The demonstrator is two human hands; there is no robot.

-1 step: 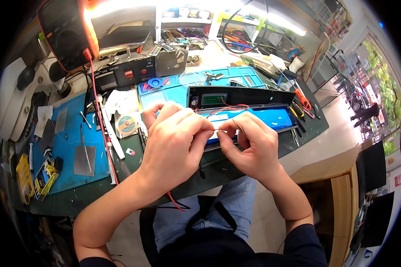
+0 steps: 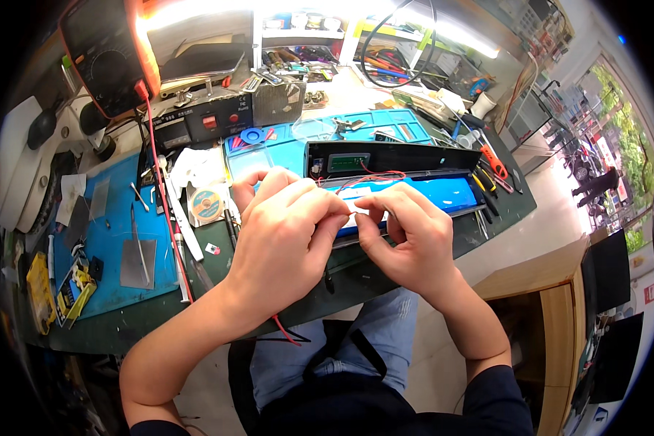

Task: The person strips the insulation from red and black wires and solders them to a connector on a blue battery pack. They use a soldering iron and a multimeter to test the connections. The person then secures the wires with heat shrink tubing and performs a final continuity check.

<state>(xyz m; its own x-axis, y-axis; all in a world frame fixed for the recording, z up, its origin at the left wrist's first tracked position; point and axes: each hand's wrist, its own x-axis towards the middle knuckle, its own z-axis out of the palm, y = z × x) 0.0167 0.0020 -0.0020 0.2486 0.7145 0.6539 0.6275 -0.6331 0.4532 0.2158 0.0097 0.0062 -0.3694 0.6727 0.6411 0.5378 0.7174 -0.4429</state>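
Observation:
My left hand (image 2: 280, 236) and my right hand (image 2: 410, 236) meet over the bench front, each pinched shut at thumb and forefinger. Between the fingertips runs a short bit of thin wire (image 2: 353, 212); its ends are hidden in my fingers. Just behind lies a long black case (image 2: 414, 154) with its side standing up and a small green display panel (image 2: 349, 162) set in it. Along the case rests a blue wrapped pack (image 2: 443, 192). Red wires (image 2: 385, 174) loop from the panel over the pack toward my fingers, which partly cover it.
A multimeter (image 2: 109, 62) with a red lead (image 2: 160, 182) stands at the left. Blue mats (image 2: 120, 218) carry tweezers and small parts. Behind the case sits a light-blue work tray (image 2: 283, 149). Pliers and screwdrivers (image 2: 493, 163) lie at the right edge. A power supply (image 2: 203, 122) stands behind.
My pinched fingertips have shifted very slightly at the wire. Both arms, the case and the pack stay where they were.

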